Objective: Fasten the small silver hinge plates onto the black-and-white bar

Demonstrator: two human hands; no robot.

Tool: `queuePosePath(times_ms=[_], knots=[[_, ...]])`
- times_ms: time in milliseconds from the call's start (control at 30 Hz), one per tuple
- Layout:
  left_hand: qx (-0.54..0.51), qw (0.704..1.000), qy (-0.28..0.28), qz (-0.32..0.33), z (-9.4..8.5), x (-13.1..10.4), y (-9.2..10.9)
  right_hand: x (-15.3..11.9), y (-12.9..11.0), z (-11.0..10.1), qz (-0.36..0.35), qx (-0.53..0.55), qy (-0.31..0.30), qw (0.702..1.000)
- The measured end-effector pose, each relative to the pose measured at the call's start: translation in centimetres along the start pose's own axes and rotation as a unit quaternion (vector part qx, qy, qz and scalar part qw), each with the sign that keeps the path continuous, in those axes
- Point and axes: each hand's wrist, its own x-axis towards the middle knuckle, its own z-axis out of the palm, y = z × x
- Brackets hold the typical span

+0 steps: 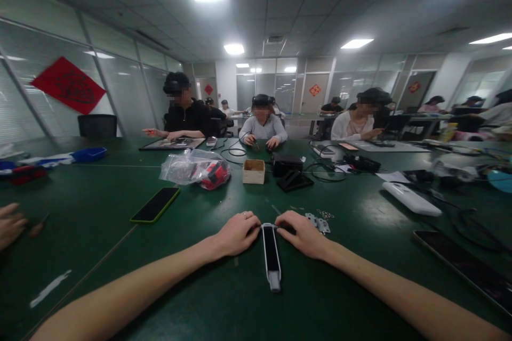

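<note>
Now, notes from beside the green table (pixel 100 224). Both bare hands meet at the far end of a slim remote (pixel 271 256), which lies flat near the table's near edge, running lengthwise toward the person. Left hand (pixel 236 233): fingers curled, tips pressed to the remote's top-left corner. Right hand (pixel 302 232): fingers bent likewise, pinching the top-right corner. Neither hand lifts it; the remote rests on the table.

Handling, as I judge it: light, stiff plastic, glossy dark face, likely slick. Best taken by its long side edges, not the face. The grey end nearest the person may be a loose cover, though the view is too blurred to be sure.

Around it: small metal brackets (pixel 320 222) just right of the right hand; a phone (pixel 155 205) toward the left; a plastic bag (pixel 196 168) and a small box (pixel 253 171) mid-table; a white remote (pixel 412 198) toward the right edge; a tablet (pixel 468 266) at the near right corner. Another person's hand (pixel 10 224) shows at the left edge. Co-workers sit along the far side.
</note>
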Motion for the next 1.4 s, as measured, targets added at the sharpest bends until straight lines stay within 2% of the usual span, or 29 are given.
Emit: queuePosePath(times_ms=[267, 733, 1400], knots=[[-0.007, 1.0, 0.002, 0.004, 0.16, 0.05, -0.12, 0.11, -0.08, 0.31, 0.014, -0.024, 0.013, 1.0], [0.003, 1.0, 0.001, -0.001, -0.04, 0.0, -0.04, 0.33, -0.64, 0.03, 0.015, -0.014, -0.014, 1.0], [-0.009, 1.0, -0.003, -0.007, -0.04, 0.03, 0.0, 0.34, -0.61, 0.11, 0.013, -0.04, -0.01, 0.999]])
